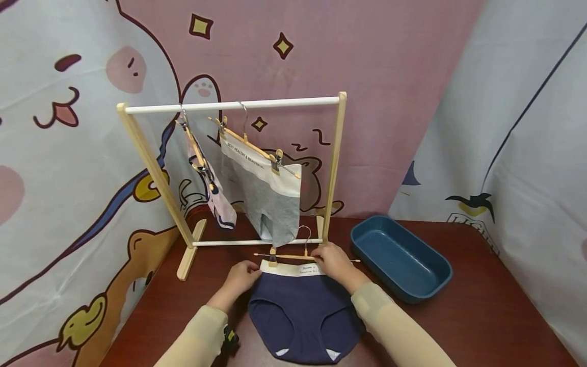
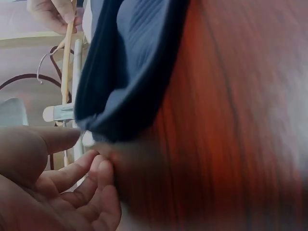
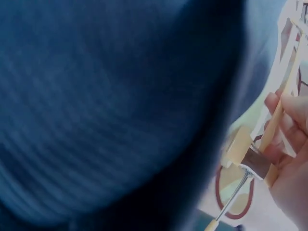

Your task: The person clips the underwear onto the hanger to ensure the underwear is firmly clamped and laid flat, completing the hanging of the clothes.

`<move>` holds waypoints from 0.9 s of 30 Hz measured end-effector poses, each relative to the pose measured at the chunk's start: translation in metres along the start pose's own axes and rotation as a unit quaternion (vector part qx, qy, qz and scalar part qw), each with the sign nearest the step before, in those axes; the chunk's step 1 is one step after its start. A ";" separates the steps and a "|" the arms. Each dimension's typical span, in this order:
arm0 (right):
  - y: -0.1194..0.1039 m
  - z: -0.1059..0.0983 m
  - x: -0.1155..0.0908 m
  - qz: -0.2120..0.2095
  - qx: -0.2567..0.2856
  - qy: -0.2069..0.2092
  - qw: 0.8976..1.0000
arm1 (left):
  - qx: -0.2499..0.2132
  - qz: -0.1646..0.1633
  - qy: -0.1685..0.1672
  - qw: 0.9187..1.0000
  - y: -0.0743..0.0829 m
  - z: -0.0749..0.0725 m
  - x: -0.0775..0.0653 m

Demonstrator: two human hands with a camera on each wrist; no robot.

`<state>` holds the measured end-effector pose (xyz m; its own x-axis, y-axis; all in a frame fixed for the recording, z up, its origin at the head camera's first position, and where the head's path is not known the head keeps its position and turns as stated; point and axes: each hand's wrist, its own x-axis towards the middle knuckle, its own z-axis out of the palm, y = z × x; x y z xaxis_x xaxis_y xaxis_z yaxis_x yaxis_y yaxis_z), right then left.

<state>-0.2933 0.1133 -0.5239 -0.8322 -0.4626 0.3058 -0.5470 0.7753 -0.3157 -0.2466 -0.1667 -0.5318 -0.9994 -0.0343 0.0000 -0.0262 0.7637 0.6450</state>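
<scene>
Navy underpants (image 1: 304,295) with a white printed waistband lie flat on the table, front up. A wooden clip hanger (image 1: 293,257) lies along the waistband, its left clip (image 1: 273,256) gripping the band. My left hand (image 1: 241,280) is at the waistband's left corner, thumb and fingertips on either side of it in the left wrist view. My right hand (image 1: 337,262) pinches the hanger's bar (image 3: 276,118) beside the right clip (image 3: 252,159). In the head view that hand hides the right clip.
Behind stands a wooden rack (image 1: 337,163) with a white rail. Grey underpants (image 1: 275,199) and a pink pair (image 1: 220,201) hang from it on clip hangers. A blue basin (image 1: 401,257) sits at the right. A small dark object (image 1: 231,336) lies by the left sleeve.
</scene>
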 end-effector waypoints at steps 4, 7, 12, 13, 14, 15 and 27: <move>0.004 0.003 0.000 0.005 0.015 -0.015 1.000 | -0.002 -0.028 -0.002 1.000 0.003 0.004 0.003; 0.006 0.004 0.000 0.013 0.026 -0.023 0.999 | -0.003 -0.041 0.002 0.999 0.002 0.006 0.004; 0.009 0.007 -0.001 0.013 0.022 -0.018 1.000 | -0.010 -0.053 0.006 0.999 0.000 0.010 0.007; 0.010 0.008 -0.001 0.011 0.019 -0.015 1.000 | -0.011 -0.054 0.007 0.998 0.000 0.010 0.008; 0.010 0.009 -0.001 0.009 0.017 -0.011 1.000 | -0.011 -0.056 0.006 0.998 0.000 0.011 0.008; 0.011 0.010 -0.001 0.007 0.014 -0.007 1.000 | -0.011 -0.057 0.006 0.998 -0.001 0.011 0.008; 0.012 0.014 0.000 0.011 -0.016 -0.001 1.000 | -0.014 -0.073 0.004 0.997 -0.001 0.013 0.008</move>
<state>-0.3012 0.1160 -0.5401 -0.8447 -0.4454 0.2968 -0.5245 0.7992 -0.2936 -0.2549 -0.1588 -0.5425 -0.9847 -0.1496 -0.0895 -0.1712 0.7322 0.6593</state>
